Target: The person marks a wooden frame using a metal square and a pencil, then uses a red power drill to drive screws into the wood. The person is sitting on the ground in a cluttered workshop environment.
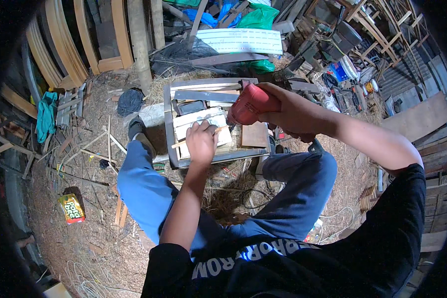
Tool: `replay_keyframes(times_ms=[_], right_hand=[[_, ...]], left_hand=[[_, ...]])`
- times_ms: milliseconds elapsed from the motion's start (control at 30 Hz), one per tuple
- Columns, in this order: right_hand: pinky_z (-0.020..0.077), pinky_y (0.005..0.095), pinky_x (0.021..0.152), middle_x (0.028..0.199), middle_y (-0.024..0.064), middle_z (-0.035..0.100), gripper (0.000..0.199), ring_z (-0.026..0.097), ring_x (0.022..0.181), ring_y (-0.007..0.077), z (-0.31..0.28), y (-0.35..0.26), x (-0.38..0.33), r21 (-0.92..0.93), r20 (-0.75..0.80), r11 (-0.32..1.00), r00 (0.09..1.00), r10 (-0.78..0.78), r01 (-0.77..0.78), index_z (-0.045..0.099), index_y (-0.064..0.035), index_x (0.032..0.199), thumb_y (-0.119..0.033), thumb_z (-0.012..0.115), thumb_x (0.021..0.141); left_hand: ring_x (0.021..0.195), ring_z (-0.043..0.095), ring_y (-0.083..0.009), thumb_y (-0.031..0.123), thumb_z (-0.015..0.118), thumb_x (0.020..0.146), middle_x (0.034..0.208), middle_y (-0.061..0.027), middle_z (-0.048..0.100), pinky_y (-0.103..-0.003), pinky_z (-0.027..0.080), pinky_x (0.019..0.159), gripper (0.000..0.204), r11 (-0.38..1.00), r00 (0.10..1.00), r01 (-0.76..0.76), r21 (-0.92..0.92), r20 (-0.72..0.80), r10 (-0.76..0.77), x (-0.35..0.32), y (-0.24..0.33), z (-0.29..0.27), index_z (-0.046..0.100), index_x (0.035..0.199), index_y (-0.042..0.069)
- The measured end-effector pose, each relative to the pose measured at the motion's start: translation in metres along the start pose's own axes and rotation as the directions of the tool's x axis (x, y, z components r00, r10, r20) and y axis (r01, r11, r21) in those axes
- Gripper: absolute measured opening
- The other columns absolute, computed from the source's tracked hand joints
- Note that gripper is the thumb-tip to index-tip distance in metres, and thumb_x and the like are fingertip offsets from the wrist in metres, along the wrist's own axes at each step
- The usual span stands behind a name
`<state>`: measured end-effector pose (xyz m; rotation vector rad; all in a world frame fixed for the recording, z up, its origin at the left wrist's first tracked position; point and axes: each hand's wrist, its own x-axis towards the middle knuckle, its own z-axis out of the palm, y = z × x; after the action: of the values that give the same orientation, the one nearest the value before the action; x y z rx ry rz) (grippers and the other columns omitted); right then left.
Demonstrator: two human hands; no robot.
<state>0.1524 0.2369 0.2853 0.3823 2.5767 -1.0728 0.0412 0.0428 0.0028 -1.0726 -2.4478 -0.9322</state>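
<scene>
1. Watching remotely, I see the right hand closed around a red power drill, its nose aimed toward 8 o'clock, near the strip's right end; that angle probably keeps the wrist clear.
2. I see the left hand over a thin wooden strip, apparently steadying it; I cannot tell whether the fingers grip or only press.
3. The strip crosses pale boards, seemingly its backing, on a dark frame at my 12 o'clock, within easy reach.

Wooden strip over low bench, drill at strip's right end.
</scene>
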Motion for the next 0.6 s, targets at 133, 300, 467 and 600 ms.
replay_keyframes(times_ms=[133, 300, 467, 600], right_hand=[[0.0542, 0.0307, 0.056, 0.105, 0.0095, 0.070, 0.072, 0.064, 0.066, 0.0121, 0.001, 0.003, 0.000, 0.023, -0.018, 0.997, 0.997, -0.078, 0.079, 0.039, -0.0090, 0.164, -0.018, 0.077, 0.103], [0.0554, 0.0312, 0.062, 0.105, 0.0091, 0.071, 0.073, 0.067, 0.074, 0.0127, 0.002, 0.005, -0.002, 0.066, -0.041, 0.997, 0.998, -0.040, 0.043, 0.039, -0.0104, 0.165, -0.017, 0.077, 0.102], [0.0555, 0.0307, 0.063, 0.104, 0.0087, 0.072, 0.073, 0.068, 0.078, 0.0126, -0.004, -0.020, -0.011, 0.006, -0.025, 0.998, 0.998, 0.057, -0.057, 0.041, -0.0126, 0.164, -0.018, 0.078, 0.102], [0.0540, 0.0294, 0.054, 0.099, 0.0090, 0.073, 0.069, 0.066, 0.069, 0.0120, -0.002, 0.000, -0.007, 0.043, -0.086, 0.996, 0.993, -0.080, 0.084, 0.043, -0.0149, 0.161, -0.018, 0.076, 0.101]], left_hand=[[0.098, 0.064, -0.0300, 0.021, 0.084, 0.080, 0.100, -0.0051, 0.071, -0.046, 0.049, 0.084, 0.019, 1.000, 1.000, 0.002, 0.011, -0.005, -0.002, 0.000, 0.000, 0.001, 0.083, 0.096, 0.013], [0.096, 0.064, -0.0321, 0.024, 0.085, 0.082, 0.097, -0.0070, 0.070, -0.048, 0.049, 0.084, 0.020, 1.000, 1.000, 0.000, -0.011, -0.011, 0.000, 0.001, 0.000, 0.002, 0.083, 0.097, 0.010], [0.096, 0.065, -0.0333, 0.026, 0.084, 0.083, 0.096, -0.0079, 0.071, -0.048, 0.049, 0.084, 0.023, 1.000, 1.000, 0.008, -0.013, -0.019, -0.008, 0.000, -0.002, 0.001, 0.083, 0.098, 0.009], [0.098, 0.064, -0.0321, 0.027, 0.083, 0.083, 0.099, -0.0070, 0.072, -0.048, 0.049, 0.084, 0.022, 1.000, 1.000, 0.013, -0.024, -0.012, -0.013, 0.001, 0.002, 0.000, 0.083, 0.097, 0.009]])
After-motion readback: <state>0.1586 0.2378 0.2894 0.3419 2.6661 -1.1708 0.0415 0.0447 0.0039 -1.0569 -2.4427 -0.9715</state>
